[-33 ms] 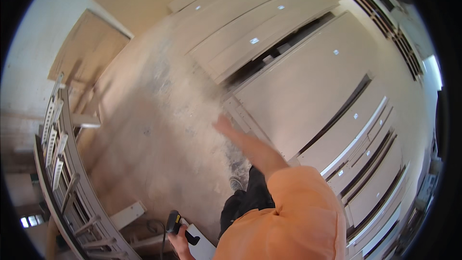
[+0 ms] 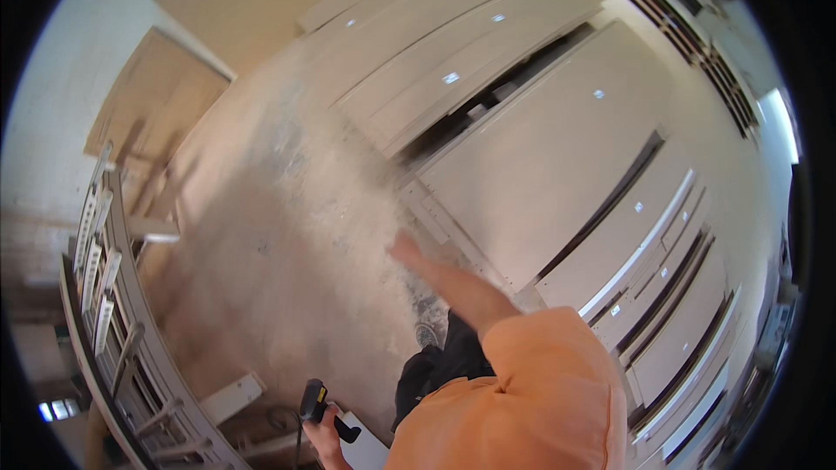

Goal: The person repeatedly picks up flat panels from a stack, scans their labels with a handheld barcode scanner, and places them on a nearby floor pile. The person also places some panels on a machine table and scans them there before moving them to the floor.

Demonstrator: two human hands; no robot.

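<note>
My left hand (image 2: 323,432) is closed around a dark handheld barcode scanner (image 2: 313,399) with a yellow label, low in the head view. A cable hangs beside it, and a white board (image 2: 369,451) lies just under its handle. My right arm reaches out, bare below an orange sleeve. The right hand (image 2: 402,249) hangs in the air over the dusty floor, near the corner of the stacked panels (image 2: 557,157). Motion smears its fingers, so their shape does not show. I see nothing plainly held in it.
Several large beige panels with small white labels stand in rows on the right, with dark gaps between them. A metal rack (image 2: 148,313) with slotted arms is on the left. A brown board (image 2: 161,91) leans on the far-left wall. Slatted wood (image 2: 697,52) is at far right.
My right hand sits slightly lower in the picture. The panels and the leaning board have shifted a little as the view turned. My left hand still grips the barcode scanner.
</note>
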